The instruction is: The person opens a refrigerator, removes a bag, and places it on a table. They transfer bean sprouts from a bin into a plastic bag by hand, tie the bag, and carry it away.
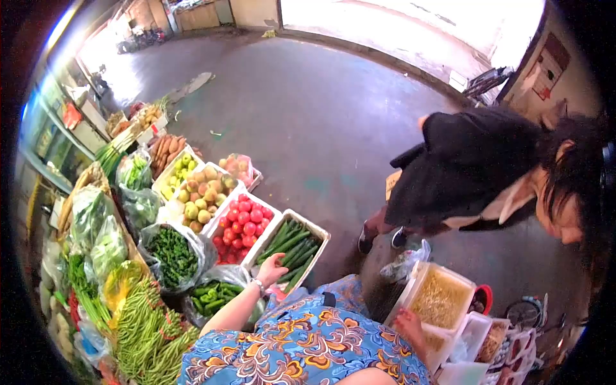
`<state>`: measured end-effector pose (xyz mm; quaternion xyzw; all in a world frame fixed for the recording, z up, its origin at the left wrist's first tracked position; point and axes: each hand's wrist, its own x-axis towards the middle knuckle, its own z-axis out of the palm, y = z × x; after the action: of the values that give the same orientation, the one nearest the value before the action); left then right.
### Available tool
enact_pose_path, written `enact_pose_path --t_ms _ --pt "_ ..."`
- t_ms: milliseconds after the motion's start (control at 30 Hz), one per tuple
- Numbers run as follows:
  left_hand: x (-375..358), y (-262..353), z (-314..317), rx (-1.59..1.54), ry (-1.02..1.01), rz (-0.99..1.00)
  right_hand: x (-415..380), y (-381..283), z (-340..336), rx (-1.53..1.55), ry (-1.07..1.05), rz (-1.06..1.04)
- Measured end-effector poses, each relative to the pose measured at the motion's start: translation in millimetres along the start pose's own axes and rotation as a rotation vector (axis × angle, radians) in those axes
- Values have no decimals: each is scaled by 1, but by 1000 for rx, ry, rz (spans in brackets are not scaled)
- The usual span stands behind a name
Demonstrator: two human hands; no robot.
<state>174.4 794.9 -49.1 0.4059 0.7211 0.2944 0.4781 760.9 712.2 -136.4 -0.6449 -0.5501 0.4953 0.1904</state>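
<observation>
My left hand (272, 271), with a bracelet at the wrist, is over the near left edge of a white foam box (326, 236). Its fingers are partly bent and apart, and I see nothing held in them. Long green cucumbers (298, 247) fill that box. To its left are red tomatoes (240, 224) in another white box, and green peppers (215, 296) in a clear bag lie below my forearm. My right hand (409, 326) hangs beside a white foam box of pale yellow sprouts (441, 298), fingers loosely apart and apparently holding nothing.
A person in a dark jacket (468, 154) leans forward at the right. Long beans (151, 327), leafy greens (170, 253), apples and pears (202, 192) and carrots (167, 154) crowd the left. A plastic bag (405, 262) lies by the sprouts. Dark floor (308, 115) stretches to a bright doorway.
</observation>
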Motion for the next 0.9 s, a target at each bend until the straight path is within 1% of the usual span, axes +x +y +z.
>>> enact_pose_path --t_ms 33,67,100,167,200,233,300,333,367,400,433,467,500,533,567,600,633,667,700,733,800,833,867,900 --pt "16 11 3 46 8 27 20 44 -4 -71 -31 -76" --pt "41 0 10 73 31 38 29 28 -13 -227 -18 56" --pt "49 15 15 6 64 -10 36 1 -28 -243 -31 57" --pt "71 11 24 11 157 -12 49 -53 -55 245 -146 294" --pt "77 9 28 34 193 -24 67 -59 -65 159 -118 265" --pt "81 -3 30 51 174 -142 91 -67 -73 158 -138 261" --pt "82 -39 41 29 140 -279 138 -69 -85 285 -80 342" --pt "75 -48 45 -29 105 -316 157 -91 -86 278 -106 347" --pt "68 -55 50 -96 74 -355 177 -151 -89 155 -97 309" --pt "58 -56 53 -97 74 -370 197 -188 -91 28 -92 261" --pt "44 -30 54 -49 106 -385 234 -181 -89 26 -151 125" --pt "45 -41 58 -120 101 -503 265 -176 -91 -6 -173 96" --pt "43 -50 64 -196 93 -613 291 -204 -89 -37 -191 63" --pt "42 -59 71 -160 103 -603 314 -237 -87 -111 -216 2" --pt "46 -63 74 -124 112 -596 344 -247 -79 -86 -236 11" --pt "53 -59 74 -39 106 -581 366 -275 -74 -71 -286 -19" --pt "58 -26 67 -62 132 -627 383 -308 -65 -56 -338 -48" --pt "68 -18 64 -100 149 -640 404 -333 -53 -92 -373 -65" --pt "83 -11 59 -139 163 -650 440 -322 -40 -142 -379 -166" --pt "100 -4 55 -164 190 -649 461 -342 -31 -129 -411 -165" --pt "144 3 40 -232 144 -680 504 -377 -11 -123 -479 -175" --pt "174 -34 48 -171 195 -596 528 -387 -3 -128 -517 -187" --pt "193 -42 47 -79 237 -531 550 -393 3 -139 -520 -120" --pt "226 -39 34 16 289 -463 577 -402 10 -146 -523 -63"
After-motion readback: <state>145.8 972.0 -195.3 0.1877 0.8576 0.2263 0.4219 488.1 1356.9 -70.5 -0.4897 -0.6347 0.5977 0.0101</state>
